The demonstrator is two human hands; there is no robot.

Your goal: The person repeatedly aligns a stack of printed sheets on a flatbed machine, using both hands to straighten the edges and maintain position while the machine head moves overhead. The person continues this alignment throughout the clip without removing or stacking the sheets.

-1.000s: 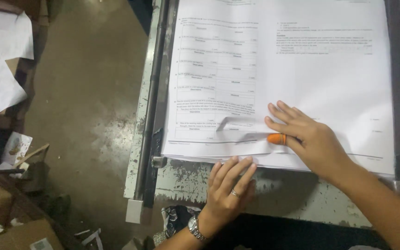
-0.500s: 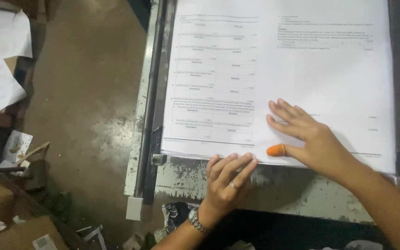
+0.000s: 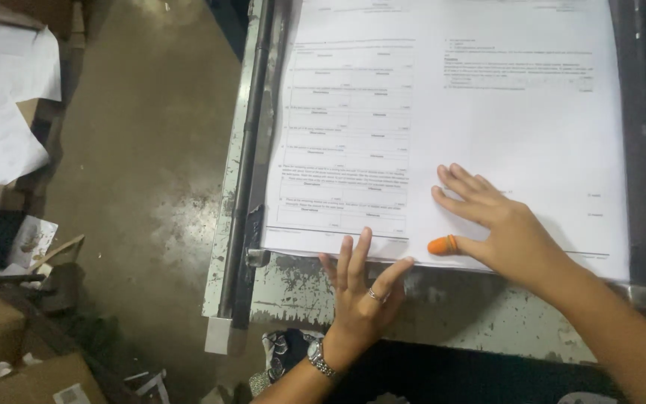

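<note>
Right hand point(image 3: 506, 224): flat, fingers spread on the paper stack point(image 3: 480, 120) — orange rubber thumb cot point(image 3: 443, 245).
Left hand point(image 3: 357, 288): open, fingertips at the stack's near edge.
Stack: smooth white printed sheets on a worn, paint-chipped metal table point(image 3: 472, 310).

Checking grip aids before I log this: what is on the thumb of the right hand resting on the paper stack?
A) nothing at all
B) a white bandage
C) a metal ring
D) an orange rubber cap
D: the right hand lies flat on the printed paper stack, and its thumb tip wears an orange rubber cap; the ring sits on the left hand.
</note>
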